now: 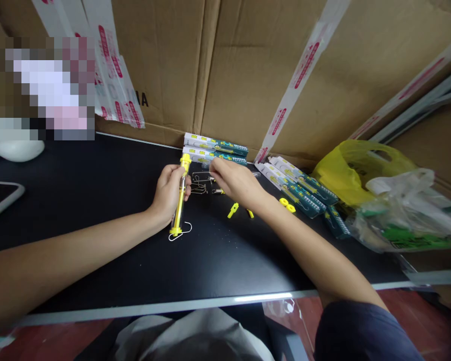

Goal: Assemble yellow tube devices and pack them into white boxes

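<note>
My left hand (pixel 168 194) is wrapped round a clear tube with yellow end caps and a yellow rod (pixel 179 205), held nearly upright above the black table (pixel 135 271). A white S-shaped hook (pixel 188 228) hangs at its lower end. My right hand (pixel 229 178) is closed, its fingers bent down beside the metal hooks (pixel 199 187); what its fingertips hold, if anything, is hidden. Close to the right wrist lie a small yellow clip (pixel 233 210) and another yellow piece (pixel 250 213). Yellow rings (pixel 287 204) rest farther right.
Printed narrow boxes (pixel 215 145) lie at the back, with more boxes (pixel 300 193) to the right. Beyond these are a yellow bag (pixel 346 170) and a clear plastic bag (pixel 402 215). Large cardboard (pixel 240 75) stands behind. A white-edged device (pixel 2 198) is at the left.
</note>
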{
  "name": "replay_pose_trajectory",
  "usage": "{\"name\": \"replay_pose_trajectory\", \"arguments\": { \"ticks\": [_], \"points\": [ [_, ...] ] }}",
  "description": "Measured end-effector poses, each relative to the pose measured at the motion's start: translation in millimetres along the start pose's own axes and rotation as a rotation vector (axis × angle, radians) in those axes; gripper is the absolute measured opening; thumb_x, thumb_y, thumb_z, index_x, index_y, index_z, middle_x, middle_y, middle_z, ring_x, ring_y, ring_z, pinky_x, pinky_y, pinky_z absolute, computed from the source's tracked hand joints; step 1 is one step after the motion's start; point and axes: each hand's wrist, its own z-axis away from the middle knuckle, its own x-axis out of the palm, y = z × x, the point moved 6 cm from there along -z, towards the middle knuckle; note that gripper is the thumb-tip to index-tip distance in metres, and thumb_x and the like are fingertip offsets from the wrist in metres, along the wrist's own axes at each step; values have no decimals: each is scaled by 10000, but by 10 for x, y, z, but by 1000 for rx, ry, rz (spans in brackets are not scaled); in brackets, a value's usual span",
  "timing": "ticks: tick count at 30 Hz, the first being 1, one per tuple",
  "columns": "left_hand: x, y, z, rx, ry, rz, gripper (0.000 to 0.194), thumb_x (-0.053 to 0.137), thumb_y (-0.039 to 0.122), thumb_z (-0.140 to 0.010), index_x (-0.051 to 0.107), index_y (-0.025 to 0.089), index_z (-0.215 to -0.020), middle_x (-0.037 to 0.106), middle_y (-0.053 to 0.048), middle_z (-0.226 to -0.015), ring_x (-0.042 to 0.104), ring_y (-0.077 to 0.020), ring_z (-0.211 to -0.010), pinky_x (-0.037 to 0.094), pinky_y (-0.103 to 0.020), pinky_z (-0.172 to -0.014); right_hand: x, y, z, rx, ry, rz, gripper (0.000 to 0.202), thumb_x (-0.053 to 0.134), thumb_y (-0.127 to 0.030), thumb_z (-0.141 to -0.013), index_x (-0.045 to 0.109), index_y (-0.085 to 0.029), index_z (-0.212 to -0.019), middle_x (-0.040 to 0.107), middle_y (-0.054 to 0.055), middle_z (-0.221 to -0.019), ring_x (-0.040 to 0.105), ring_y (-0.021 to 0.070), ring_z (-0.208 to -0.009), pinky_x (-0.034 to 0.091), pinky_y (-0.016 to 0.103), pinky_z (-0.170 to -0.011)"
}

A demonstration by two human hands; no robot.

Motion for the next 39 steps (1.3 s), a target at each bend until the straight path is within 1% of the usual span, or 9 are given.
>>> {"name": "replay_pose_trajectory", "arguments": {
  "ticks": [5,9,14,18,21,24,27,32,39],
  "points": [
    [1,7,6,-5,6,5,81,521,260,-831,454,226,-802,537,62,-587,469,-70,-400,326,-175,-352,-164,24,-185,9,22,-25,101,431,-142,-963,522,-182,-944,610,60,-952,541,184,-869,389,294,-738],
    [6,19,8,14,-8,14,82,512,253,-835,434,230,-818,529,70,-586,465,-68,-402,323,-173,-353,-101,1,-353,17,-90,45,127,435,-121,-949,551,-170,-926,593,79,-983,542,190,-857,375,294,-719],
    [6,2,4,-9,-11,10,77,510,259,-848,443,229,-825,528,68,-581,464,-68,-398,322,-172,-350,2,-10,-464,-4,-148,36,150,427,-104,-939,556,-172,-903,617,80,-963,542,184,-829,362,292,-687],
    [23,15,5,-8,-27,11,74,503,246,-863,452,219,-817,529,60,-584,462,-64,-397,329,-168,-345,-36,117,-448,82,-58,-78,115,467,-87,-903,523,-176,-857,625,54,-850,550,177,-764,382,301,-673],
    [70,-5,24,-56,-90,-17,64,505,257,-871,477,208,-840,534,58,-597,462,-61,-400,337,-157,-341,-92,293,-303,206,68,-351,123,494,-91,-888,467,-199,-834,591,2,-745,549,131,-641,420,272,-603],
    [148,-52,87,-132,-205,-64,80,516,275,-871,518,196,-882,544,52,-611,471,-62,-407,350,-149,-337,-15,432,-29,356,64,-753,109,493,-196,-927,415,-220,-855,571,-42,-661,541,89,-464,425,228,-452],
    [214,-92,193,-190,-297,-113,115,530,302,-875,534,190,-903,551,47,-629,487,-65,-420,369,-148,-335,-4,406,287,342,154,-936,161,516,-330,-945,403,-223,-907,641,-32,-675,575,78,-447,461,206,-440],
    [313,-145,382,-267,-475,-224,144,532,334,-885,516,192,-900,555,46,-654,495,-65,-414,377,-146,-314,-49,213,683,240,344,-749,75,499,-282,-958,457,-220,-950,642,-36,-673,612,79,-522,484,198,-511],
    [360,-188,465,-347,-583,-319,134,506,337,-897,492,204,-900,556,60,-647,485,-60,-360,387,-149,-287,-45,135,768,185,388,-516,30,494,-212,-954,509,-218,-979,557,-69,-609,574,74,-489,443,200,-521]
  ]
}}
